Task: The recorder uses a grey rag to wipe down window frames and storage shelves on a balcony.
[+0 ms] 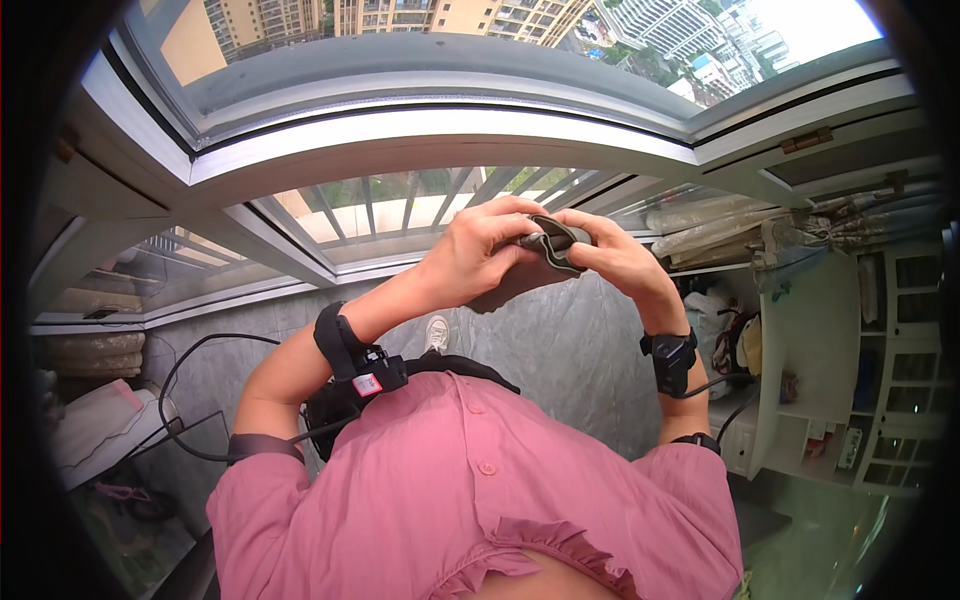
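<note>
Both hands are raised in front of the window, holding a dark grey-brown fabric pouch (504,288) between them. My left hand (480,246) pinches one side of its rim, thumb below and fingers above. On the other side, my right hand (619,255) grips the rim with its thumb on the near edge. The mouth of the pouch faces up and is spread in a wavy fold, while its body hangs down below my left hand. What lies inside it cannot be made out.
A white-framed window (442,124) with railings outside curves across the front. Tied curtains (787,225) hang at right beside a white shelf unit (814,330) holding several items. A black cable (169,390) loops by my left arm. Grey tiles (570,352) cover the floor.
</note>
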`<action>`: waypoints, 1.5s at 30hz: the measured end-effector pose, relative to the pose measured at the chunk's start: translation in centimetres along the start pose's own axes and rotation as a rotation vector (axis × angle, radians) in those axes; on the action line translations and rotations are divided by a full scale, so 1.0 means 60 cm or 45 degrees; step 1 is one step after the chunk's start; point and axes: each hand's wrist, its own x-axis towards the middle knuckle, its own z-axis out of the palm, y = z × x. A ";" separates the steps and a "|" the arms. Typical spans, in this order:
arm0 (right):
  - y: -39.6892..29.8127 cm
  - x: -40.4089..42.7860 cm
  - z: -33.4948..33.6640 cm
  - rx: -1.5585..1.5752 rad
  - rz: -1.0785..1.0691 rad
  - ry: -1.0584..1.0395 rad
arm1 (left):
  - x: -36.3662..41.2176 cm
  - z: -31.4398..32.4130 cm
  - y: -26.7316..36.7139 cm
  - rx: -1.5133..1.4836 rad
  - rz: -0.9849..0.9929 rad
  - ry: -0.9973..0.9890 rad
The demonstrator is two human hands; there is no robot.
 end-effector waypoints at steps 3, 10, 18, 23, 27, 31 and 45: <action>-0.003 0.000 0.006 -0.193 0.091 0.251 | 0.003 -0.003 0.003 0.093 0.020 0.090; 0.001 -0.012 -0.022 -0.047 -0.010 0.058 | -0.001 -0.020 0.003 -0.048 -0.164 0.071; 0.023 0.000 -0.033 -0.082 -0.310 0.136 | 0.005 -0.021 -0.005 -0.506 -0.305 -0.114; 0.000 0.001 -0.013 -0.412 -0.021 0.037 | 0.009 -0.003 0.003 -0.525 -0.227 -0.081; -0.007 -0.003 -0.003 -0.423 -0.125 0.136 | 0.004 -0.001 0.006 -0.473 -0.214 -0.057; -0.004 -0.009 -0.004 -0.368 -0.235 0.168 | -0.002 -0.009 0.007 -0.429 -0.275 -0.096; 0.005 -0.031 -0.020 -0.193 -0.195 0.163 | 0.000 0.001 0.022 -0.348 -0.223 0.073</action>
